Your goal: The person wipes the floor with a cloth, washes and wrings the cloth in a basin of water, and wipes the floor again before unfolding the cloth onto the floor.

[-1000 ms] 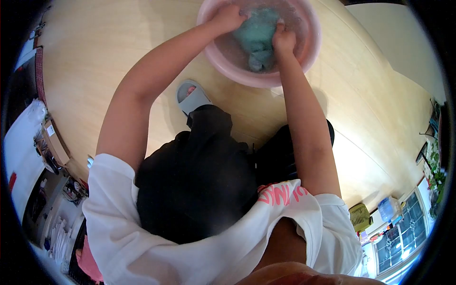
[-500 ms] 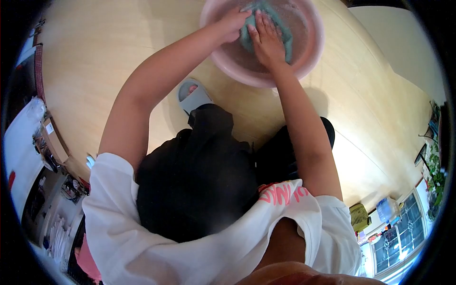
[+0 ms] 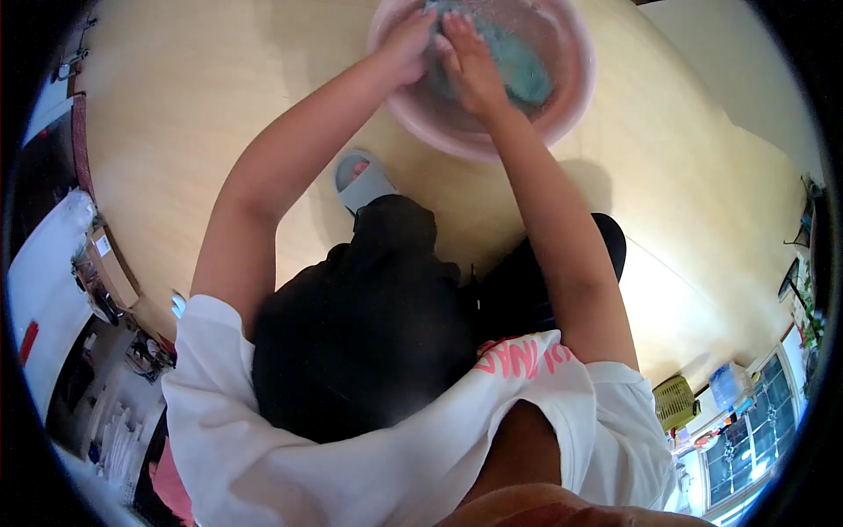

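Note:
A wet green cloth (image 3: pixel 524 72) lies in the water of a pink basin (image 3: pixel 583 75) at the top of the head view. My left hand (image 3: pixel 409 44) is at the basin's left side, its fingers curled round the cloth's edge. Flat on the cloth, with fingers stretched out, rests my right hand (image 3: pixel 472 68), close beside the left. Part of the cloth is hidden under both hands, and the water blurs its outline.
The basin stands on a pale wood-look floor (image 3: pixel 176 140). A grey slipper (image 3: pixel 364 186) on a foot is below it, near my dark-clothed knees. A cardboard box (image 3: pixel 112 268) is at the left, and a yellow-green basket (image 3: pixel 675 403) at the lower right.
Both hands have moved a little left and up within the basin. The cloth now spreads further to the right of the right hand, where it was bunched beneath both hands before.

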Tool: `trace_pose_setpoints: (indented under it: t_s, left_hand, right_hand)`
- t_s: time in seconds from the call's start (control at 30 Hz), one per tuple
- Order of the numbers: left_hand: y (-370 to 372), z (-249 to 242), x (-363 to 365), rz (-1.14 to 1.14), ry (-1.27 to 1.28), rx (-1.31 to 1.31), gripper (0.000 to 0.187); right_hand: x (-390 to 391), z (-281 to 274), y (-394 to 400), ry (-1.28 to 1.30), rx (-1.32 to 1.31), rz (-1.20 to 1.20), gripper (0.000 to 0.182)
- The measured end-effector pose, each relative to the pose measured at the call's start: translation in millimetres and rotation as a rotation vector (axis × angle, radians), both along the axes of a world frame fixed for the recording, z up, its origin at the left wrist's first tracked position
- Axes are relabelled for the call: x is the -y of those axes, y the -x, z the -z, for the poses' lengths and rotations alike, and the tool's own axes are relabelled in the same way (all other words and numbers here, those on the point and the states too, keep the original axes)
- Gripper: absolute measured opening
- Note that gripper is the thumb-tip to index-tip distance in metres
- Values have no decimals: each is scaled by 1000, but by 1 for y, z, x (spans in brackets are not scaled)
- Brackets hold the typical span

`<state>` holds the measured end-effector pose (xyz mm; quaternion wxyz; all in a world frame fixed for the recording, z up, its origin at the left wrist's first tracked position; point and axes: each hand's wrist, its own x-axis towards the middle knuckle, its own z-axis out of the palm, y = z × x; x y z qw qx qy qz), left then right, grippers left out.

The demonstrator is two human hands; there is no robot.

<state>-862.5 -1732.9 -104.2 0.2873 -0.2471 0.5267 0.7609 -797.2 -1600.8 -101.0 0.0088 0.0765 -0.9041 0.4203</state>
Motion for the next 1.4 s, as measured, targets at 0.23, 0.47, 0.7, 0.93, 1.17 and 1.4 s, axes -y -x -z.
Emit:
trace_pose_setpoints:
  t_s: [0.23, 0.47, 0.7, 0.93, 1.17, 1.4]
  left_hand:
    - [-11, -20, 2, 213, 115, -138, 38]
    - [-5, -11, 13, 630, 412, -203, 36]
    - [-13, 19, 12, 336, 213, -212, 37]
    - [-11, 17, 12, 355, 168, -261, 44]
    - [-13, 8, 12, 394, 397, -380, 46]
    - [-14, 6, 11, 378, 422, -421, 45]
  right_hand:
    - [-18, 17, -14, -282, 30, -22, 58]
    - [-47, 32, -10, -1, 39, 138, 37]
    - [-44, 33, -7, -96, -62, 212, 37]
    - [-42, 20, -5, -21, 66, 266, 41]
    - [-42, 33, -5, 51, 51, 274, 50]
    - [-39, 21, -6, 20, 87, 269, 49]
